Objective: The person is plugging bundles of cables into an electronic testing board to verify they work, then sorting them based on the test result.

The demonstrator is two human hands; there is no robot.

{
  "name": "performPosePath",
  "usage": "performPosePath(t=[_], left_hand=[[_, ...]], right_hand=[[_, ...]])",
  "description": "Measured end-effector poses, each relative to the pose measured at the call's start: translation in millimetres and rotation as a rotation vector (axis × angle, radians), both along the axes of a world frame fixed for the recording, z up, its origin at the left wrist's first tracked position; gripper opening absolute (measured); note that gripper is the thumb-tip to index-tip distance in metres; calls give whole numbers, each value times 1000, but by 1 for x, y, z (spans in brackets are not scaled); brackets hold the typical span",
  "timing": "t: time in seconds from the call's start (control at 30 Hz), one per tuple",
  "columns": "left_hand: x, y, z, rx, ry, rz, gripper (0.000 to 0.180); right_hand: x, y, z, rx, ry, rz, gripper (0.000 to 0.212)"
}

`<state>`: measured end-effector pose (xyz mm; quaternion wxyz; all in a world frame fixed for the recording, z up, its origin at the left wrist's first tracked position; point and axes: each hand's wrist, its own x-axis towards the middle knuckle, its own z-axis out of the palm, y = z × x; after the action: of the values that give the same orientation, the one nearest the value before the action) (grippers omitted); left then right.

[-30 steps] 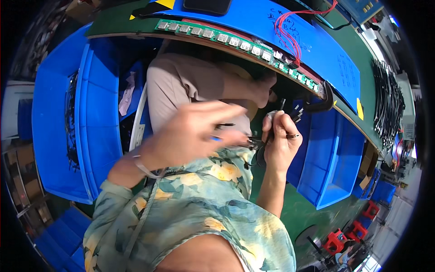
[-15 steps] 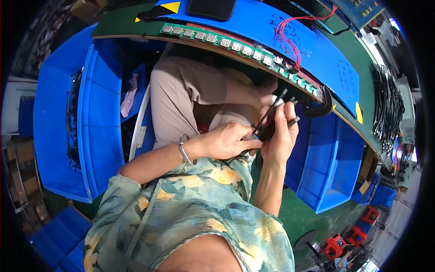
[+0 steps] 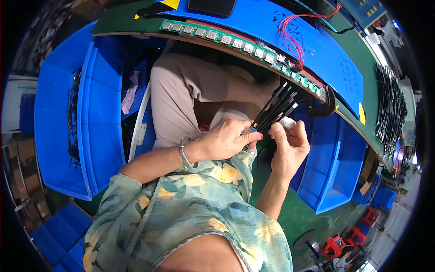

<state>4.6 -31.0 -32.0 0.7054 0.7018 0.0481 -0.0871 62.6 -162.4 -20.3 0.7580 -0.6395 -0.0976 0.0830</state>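
A bundle of black cables (image 3: 278, 106) with plug ends fanned out sits in front of my lap, below the bench edge. My left hand (image 3: 229, 138) is closed around the bundle's lower part, thumb pressed over it. A small blue piece (image 3: 249, 130) shows beside that thumb. Just right of the bundle is my right hand (image 3: 290, 147), its thumb and bent fingers spread apart, with no cable visible between them. Something white (image 3: 287, 122), perhaps a fingertip cover, shows at its fingers. The cables' lower ends are hidden by my left hand.
A long green circuit board (image 3: 238, 44) with metal sockets lines the bench edge, with red wires (image 3: 290, 34) attached. A black clamp (image 3: 324, 104) juts from the edge. More black cables (image 3: 392, 109) lie at the right. Blue bins (image 3: 102, 118) stand left and a blue bin (image 3: 324, 163) right.
My right hand has come away from the bundle, moving right and slightly down, and its fingers have spread. The cable ends now stand fanned out in my left hand.
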Motion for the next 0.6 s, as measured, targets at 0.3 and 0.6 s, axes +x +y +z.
performPosePath(t=[0.3, 0.6], left_hand=[[-4, -9, -6, 117, -108, 71, 25], [-4, -7, -7, 115, -148, -89, 24]], right_hand=[[0, 1, 11, -124, -70, -80, 13], [7, -2, 17, -9, -88, -143, 13]])
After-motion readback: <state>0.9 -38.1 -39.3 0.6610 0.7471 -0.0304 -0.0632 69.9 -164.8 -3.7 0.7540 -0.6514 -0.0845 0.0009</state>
